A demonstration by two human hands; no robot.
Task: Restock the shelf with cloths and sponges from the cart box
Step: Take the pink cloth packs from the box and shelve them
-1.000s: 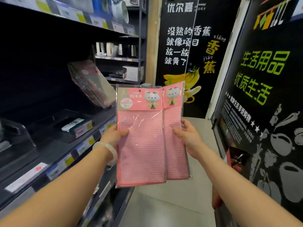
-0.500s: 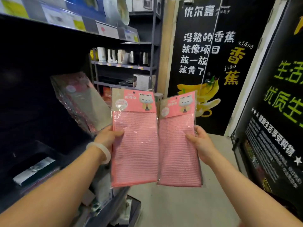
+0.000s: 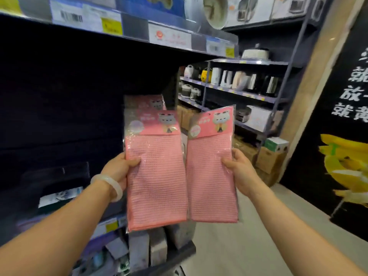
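Nearest the camera, two bare forearms reach up from the lower corners of the frame. The left hand (image 3: pixel 117 170), with a pale bangle at the wrist, has its grip clamped on the left edge of a pink waffle-weave cloth in a clear packet with a cat header card (image 3: pixel 155 172), thumb across the front. The right hand (image 3: pixel 240 172) pinches the right edge of a second, matching pink cloth packet (image 3: pixel 211 172) the same way. A second ago the two packets overlapped as one bundle; now they sit side by side at mid-frame, a thin gap between them, and held higher against the dark shelf bay. That split suggests each is ready to be placed singly.

Just behind the left packet, another matching packet already on the shelf (image 3: pixel 146 102) peeps out above it, probably marking the spot to fill. Lower centre, grey block-shaped packs (image 3: pixel 157 248) stand on the bottom shelf. Above, a price-label strip (image 3: pixel 123 24) runs along the upper shelf edge. Farthest, right of centre, kettles and rice cookers (image 3: pixel 229 78) line distant shelves.
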